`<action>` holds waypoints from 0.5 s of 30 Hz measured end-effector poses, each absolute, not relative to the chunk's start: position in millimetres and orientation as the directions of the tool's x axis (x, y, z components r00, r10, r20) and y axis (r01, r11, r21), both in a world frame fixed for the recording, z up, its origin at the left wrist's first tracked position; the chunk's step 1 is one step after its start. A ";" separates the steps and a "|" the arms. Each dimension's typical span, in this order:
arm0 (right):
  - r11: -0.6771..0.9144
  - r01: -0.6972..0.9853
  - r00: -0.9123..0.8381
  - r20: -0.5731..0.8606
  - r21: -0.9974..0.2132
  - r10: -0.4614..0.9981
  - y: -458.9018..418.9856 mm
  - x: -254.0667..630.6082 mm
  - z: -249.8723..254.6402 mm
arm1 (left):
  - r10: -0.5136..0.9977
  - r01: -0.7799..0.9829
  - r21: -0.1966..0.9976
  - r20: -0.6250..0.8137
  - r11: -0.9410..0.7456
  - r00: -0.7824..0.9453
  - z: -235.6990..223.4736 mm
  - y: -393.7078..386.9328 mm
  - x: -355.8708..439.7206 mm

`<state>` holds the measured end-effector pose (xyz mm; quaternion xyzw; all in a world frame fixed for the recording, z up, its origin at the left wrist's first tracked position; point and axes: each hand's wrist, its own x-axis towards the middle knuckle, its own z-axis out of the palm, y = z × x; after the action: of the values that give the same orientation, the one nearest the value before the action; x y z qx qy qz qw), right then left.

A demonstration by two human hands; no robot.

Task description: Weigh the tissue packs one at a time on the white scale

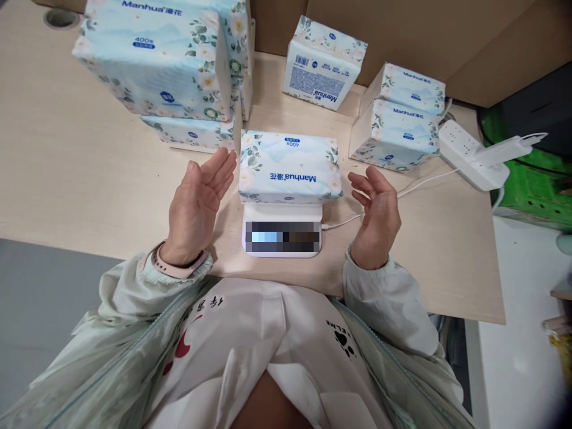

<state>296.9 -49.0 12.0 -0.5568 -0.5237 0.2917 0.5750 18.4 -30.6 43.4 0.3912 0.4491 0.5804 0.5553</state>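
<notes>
A light-blue tissue pack (290, 164) with a floral print lies on a small white digital scale (282, 212), its printed name upside down to me. The scale's display is blurred out by pixels. To the pack's left, my left hand (196, 196) is held with its palm turned inward and fingers stretched, apart from the pack. My right hand (375, 211) hovers on the other side with its fingers loosely curved and apart. Neither hand holds anything. A white cable (342, 223) runs from the scale's right side, passing behind my right hand.
Several tissue packs (152, 59) are stacked at the back left. One pack (324, 65) stands at the back middle, and two packs (395, 134) sit at the right. Beside them lies a white power strip (473, 158). Cardboard (402, 36) borders the table's (89, 167) far side; a green crate (536, 185) is beyond its right edge.
</notes>
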 end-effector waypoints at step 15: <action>0.164 0.096 -0.052 0.160 -0.982 0.986 6.6 286.8 15.8 | 0.942 -0.132 0.991 0.059 -0.015 0.331 87.7 -8.0 45.1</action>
<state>286.8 6.6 15.8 -0.4709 -0.5744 0.4430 0.5021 45.1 -8.0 87.7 0.5537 0.3655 0.4483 0.5990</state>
